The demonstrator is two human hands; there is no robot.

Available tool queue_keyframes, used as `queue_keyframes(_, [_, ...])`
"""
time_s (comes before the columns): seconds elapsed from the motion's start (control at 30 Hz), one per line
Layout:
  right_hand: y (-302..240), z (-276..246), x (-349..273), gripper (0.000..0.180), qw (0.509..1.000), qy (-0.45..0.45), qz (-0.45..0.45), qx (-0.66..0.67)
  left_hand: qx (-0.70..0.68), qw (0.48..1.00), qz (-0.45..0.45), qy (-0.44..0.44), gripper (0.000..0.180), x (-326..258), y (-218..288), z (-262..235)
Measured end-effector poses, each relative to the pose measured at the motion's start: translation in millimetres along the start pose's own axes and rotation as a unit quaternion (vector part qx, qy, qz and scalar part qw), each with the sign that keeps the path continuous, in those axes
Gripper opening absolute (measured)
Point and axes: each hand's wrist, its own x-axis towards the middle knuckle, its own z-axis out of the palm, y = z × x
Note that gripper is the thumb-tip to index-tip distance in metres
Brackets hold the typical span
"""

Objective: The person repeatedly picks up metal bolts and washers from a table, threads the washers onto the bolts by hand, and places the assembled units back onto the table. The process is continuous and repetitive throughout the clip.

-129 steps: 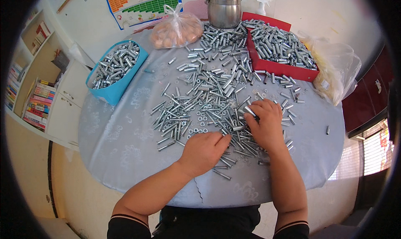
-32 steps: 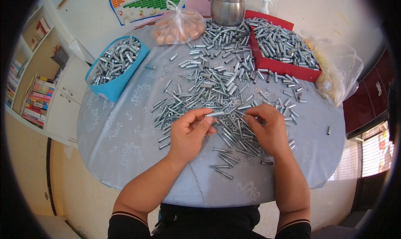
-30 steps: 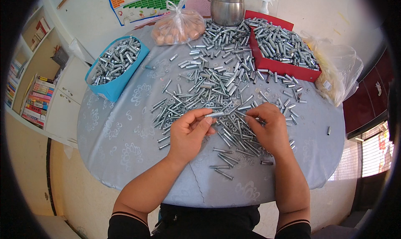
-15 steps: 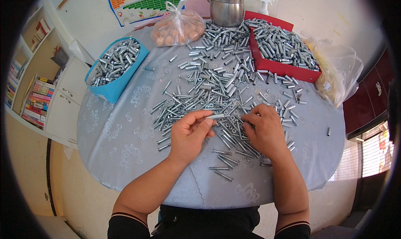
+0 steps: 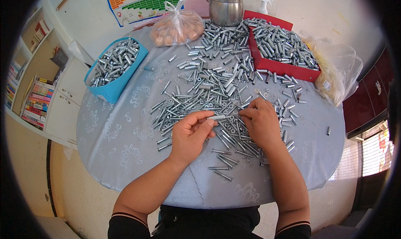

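Between the thumb and forefinger of my left hand (image 5: 191,132) is a shiny metal sleeve (image 5: 219,117), lying roughly level and pointing right. My right hand (image 5: 262,121) hovers over the pile with its fingertips pinched together. Whatever they hold, if anything, is too small and hidden to name. Around and beneath both hands spreads a heap of loose bolts (image 5: 200,91), mixed with sleeves, nuts and small washers (image 5: 244,159). Several long bolts (image 5: 223,161) lie apart from the heap, nearer to me.
A blue box (image 5: 119,82) full of metal sleeves stands at the left. At the back right, a red box (image 5: 288,73) holds many more. Behind the heap are a tied bag of brownish round things (image 5: 177,30), a steel pot (image 5: 226,9) and a clear plastic bag (image 5: 340,68).
My right hand has shifted slightly left and up, and its fingertips have drawn together. The left hand keeps the sleeve almost in the same place.
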Motion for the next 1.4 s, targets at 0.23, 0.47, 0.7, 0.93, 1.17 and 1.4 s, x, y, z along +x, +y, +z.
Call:
queue_keyframes(0.23, [-1.1,-0.8,0.9,0.008,1.0,-0.008,0.001,0.026,0.001,1.0,-0.013,-0.01,0.023,-0.1,-0.1,-0.2])
queue_keyframes(0.47, [3.0,-2.6,2.4,0.011,0.998,-0.043,-0.019,0.036,0.004,1.0,-0.029,-0.008,0.023,0.2,-0.7,0.3])
queue_keyframes(0.7, [3.8,-3.8,3.5,0.013,0.992,-0.039,0.005,0.116,0.007,1.0,-0.028,-0.007,0.023,-0.1,-0.2,-0.1])
queue_keyframes(0.93, [-20.3,-12.2,-3.6,0.01,0.91,-0.026,0.187,0.368,0.012,0.999,-0.034,-0.018,0.024,-1.2,1.1,-0.8])
queue_keyframes(1.17, [-24.8,-9.7,-10.4,0.009,0.865,-0.038,0.18,0.466,0.004,0.999,-0.032,-0.034,0.024,-1.0,0.9,0.6])
queue_keyframes(1.4, [-19.7,-8.1,-11.1,0.008,0.852,-0.009,0.204,0.482,0.006,0.999,-0.029,-0.04,0.023,-2.0,4.5,1.9])
